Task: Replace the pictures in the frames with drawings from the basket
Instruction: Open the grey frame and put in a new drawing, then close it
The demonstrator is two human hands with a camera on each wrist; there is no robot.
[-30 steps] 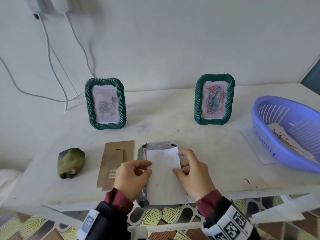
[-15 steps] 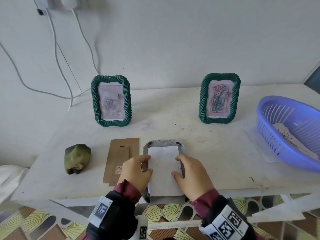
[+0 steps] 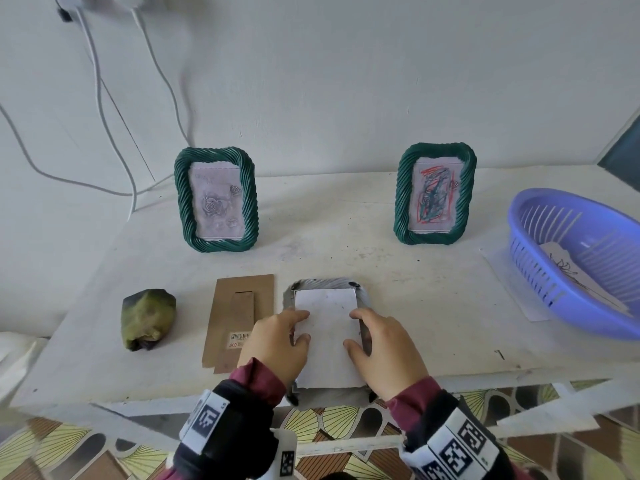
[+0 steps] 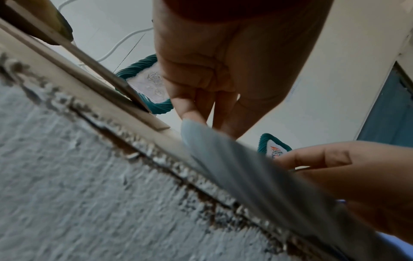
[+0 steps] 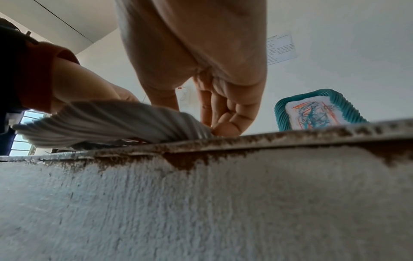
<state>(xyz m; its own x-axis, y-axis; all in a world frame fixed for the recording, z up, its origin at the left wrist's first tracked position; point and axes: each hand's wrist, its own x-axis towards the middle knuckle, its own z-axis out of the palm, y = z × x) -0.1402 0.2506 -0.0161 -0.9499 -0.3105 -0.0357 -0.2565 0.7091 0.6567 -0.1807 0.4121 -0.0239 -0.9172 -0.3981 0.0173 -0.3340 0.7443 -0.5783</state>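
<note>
A grey frame lies face down at the table's front edge, with a white sheet lying flat on its open back. My left hand pinches the sheet's left edge with curled index finger and thumb. At the sheet's right edge my right hand does the same over the frame's right rail. The wrist views show the left hand's fingertips and the right hand's fingertips down on the ribbed frame. Two green frames stand at the back, the left with a rose picture, the right with a scribble.
A brown cardboard backing lies just left of my left hand, and a green-yellow lump further left. A purple basket at the right holds a drawing and stands on a white sheet. Cables hang down the wall.
The white sheet, held slanted and overhanging the frame a second ago, now lies squared up inside the frame's back. Both hands have moved with it and stay at its sides.
</note>
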